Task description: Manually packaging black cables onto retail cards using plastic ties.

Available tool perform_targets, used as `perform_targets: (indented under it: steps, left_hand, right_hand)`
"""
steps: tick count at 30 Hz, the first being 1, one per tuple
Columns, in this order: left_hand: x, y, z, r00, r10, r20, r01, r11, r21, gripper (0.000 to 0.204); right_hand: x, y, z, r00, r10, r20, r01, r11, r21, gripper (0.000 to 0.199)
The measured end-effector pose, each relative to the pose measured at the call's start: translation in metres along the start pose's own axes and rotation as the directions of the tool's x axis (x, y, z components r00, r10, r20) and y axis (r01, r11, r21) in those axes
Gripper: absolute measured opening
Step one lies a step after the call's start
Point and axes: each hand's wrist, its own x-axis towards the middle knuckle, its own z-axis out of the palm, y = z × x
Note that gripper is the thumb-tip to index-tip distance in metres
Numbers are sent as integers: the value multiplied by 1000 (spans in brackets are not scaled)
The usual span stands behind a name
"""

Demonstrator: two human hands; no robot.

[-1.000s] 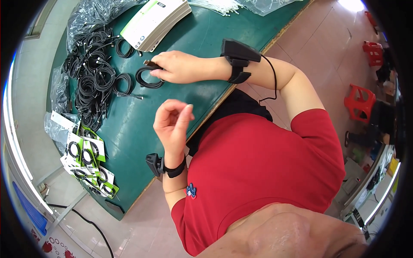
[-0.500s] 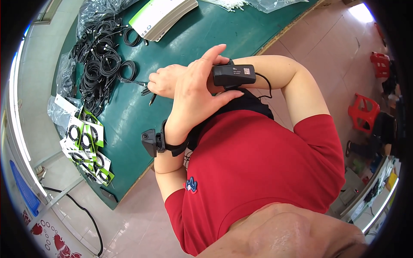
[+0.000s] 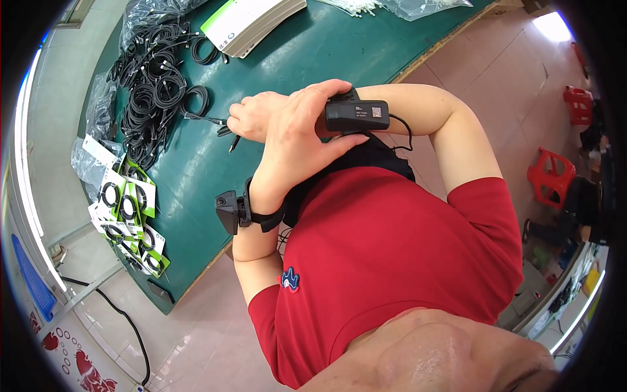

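The left hand point(image 3: 302, 134) had its grip pressed around the black box point(image 3: 356, 116) strapped on the right wrist, above the bench point(image 3: 313, 59). The right hand point(image 3: 253, 116) lay curled by a cable plug point(image 3: 223, 129); whether it pinched the plug could not be told. Judging by this, packing was paused: a few packed cards point(image 3: 127, 215) done, many loose cables point(image 3: 153, 91) left. The box's strap was hidden.
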Motion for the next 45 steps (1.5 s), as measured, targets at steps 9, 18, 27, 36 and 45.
perform_targets:
  steps: [9, 18, 27, 36, 45]
  left_hand:
    - [-5, -10, 4, 991, 123, -60, -125, 992, -19, 56]
    - [-5, 0, -7, 1000, 27, 11, -27, 999, -20, 54]
    - [-8, 5, 3, 984, 166, -65, -165, 986, 28, 49]
    - [-7, 11, -5, 956, 289, 51, -294, 947, 129, 44]
    - [-5, 14, 2, 982, 184, -48, -179, 979, 101, 51]
  right_hand:
    - [4, -7, -14, 996, 62, 67, -81, 943, 323, 18]
    - [-9, -6, -31, 981, 112, 161, -190, 749, 634, 18]
    - [-2, 4, -41, 904, 166, 393, -427, 306, 851, 23]
    - [-7, -10, -50, 852, 193, 488, -396, -373, 839, 31]
    - [-3, 1, -38, 823, 160, 544, -480, -315, 819, 30]
